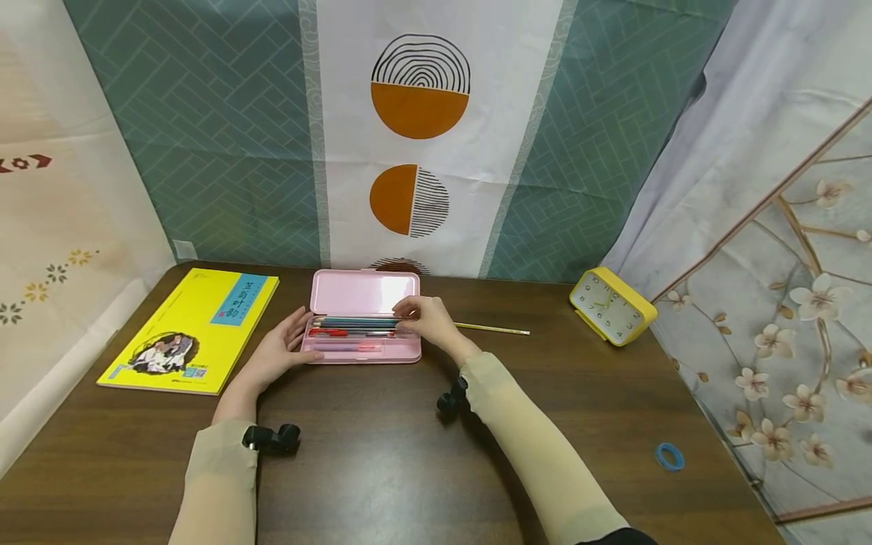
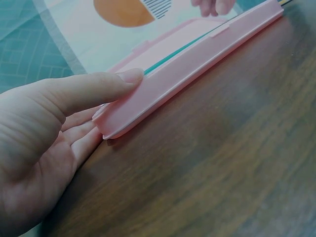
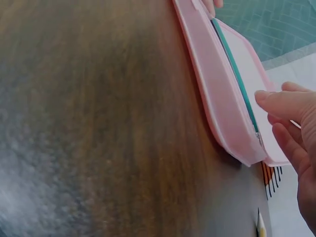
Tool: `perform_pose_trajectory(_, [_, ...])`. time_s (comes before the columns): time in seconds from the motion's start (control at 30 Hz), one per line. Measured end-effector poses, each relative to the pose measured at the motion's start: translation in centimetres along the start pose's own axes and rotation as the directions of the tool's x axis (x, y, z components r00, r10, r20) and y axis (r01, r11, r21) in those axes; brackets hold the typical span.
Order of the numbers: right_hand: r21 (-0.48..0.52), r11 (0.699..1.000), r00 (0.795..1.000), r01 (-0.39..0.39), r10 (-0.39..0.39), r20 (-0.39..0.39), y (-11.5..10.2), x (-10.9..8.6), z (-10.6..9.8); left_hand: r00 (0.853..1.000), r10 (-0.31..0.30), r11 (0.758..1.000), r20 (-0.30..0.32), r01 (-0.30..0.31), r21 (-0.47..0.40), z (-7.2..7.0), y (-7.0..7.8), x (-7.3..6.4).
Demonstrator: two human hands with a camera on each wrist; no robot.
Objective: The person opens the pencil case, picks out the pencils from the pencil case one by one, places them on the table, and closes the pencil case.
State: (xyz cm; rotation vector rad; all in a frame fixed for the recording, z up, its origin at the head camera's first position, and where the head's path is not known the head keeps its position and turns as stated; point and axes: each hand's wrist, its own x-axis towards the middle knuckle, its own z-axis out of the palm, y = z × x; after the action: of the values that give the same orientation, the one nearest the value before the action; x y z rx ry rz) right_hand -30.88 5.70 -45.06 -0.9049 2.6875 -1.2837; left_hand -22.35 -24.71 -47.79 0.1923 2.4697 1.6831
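Backdrop (image 1: 259,151): green brick-patterned cloth with a white middle strip of orange-and-black circles, across the top of the frame.
Table (image 1: 368,446): dark brown wood grain, filling the lower frame.
Yellow book (image 1: 194,322): flat at left, blue title label at its upper right corner, picture near its lower edge.
Left hand (image 1: 269,352): left of centre, at the left end of the case; thumb on the near rim, fingers extended beside the end wall; the grip is straight-fingered, not wrapped round it.
Pencil case (image 1: 402,353): pink, centre of the frame, on the table, its lid (image 1: 354,294) folded back toward the backdrop.
Contents: dark pencils (image 1: 354,322) lengthwise at the back, a red pen (image 1: 334,332) before them, a pale pink pen (image 1: 347,347) in the front compartment.
Right hand (image 1: 432,322): above the case's right end; grip loose, thumb and fingers apart, nothing visible between them; contact with the pencils cannot be told.
Yellow pencil (image 1: 493,328): right of the case, on the table.
Clock (image 1: 606,306): yellow-framed, tilted, at right.
Blue ring (image 1: 674,466): flat, lower right.
Flowered cloth (image 1: 783,303): far right.
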Motion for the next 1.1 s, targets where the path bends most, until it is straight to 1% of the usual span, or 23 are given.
perform_pose_trajectory(0.2, [-0.044, 0.999, 0.999, -0.007, 0.009, 0.038, 0.33, 0.07, 0.28, 1.000, 0.013, 1.000, 0.001, -0.013, -0.005, -0.02, -0.09, 0.02])
perform_pose_trajectory(0.4, [-0.058, 0.998, 0.998, -0.026, 0.030, 0.063, 0.26, 0.15, 0.52, 1.000, 0.004, 1.000, 0.001, -0.004, 0.000, 0.00, -0.11, 0.03])
perform_pose_trajectory(0.77, [-0.150, 0.988, 0.995, -0.041, 0.054, 0.081, 0.11, 0.27, 0.72, 1.000, -0.002, 1.000, 0.004, 0.002, 0.004, -0.02, -0.05, 0.08])
perform_pose_trajectory(1.1, [-0.158, 0.987, 0.995, -0.033, 0.047, 0.086, -0.07, 0.30, 0.62, 1.000, -0.002, 1.000, 0.004, 0.002, -0.002, -0.10, 0.20, -0.01])
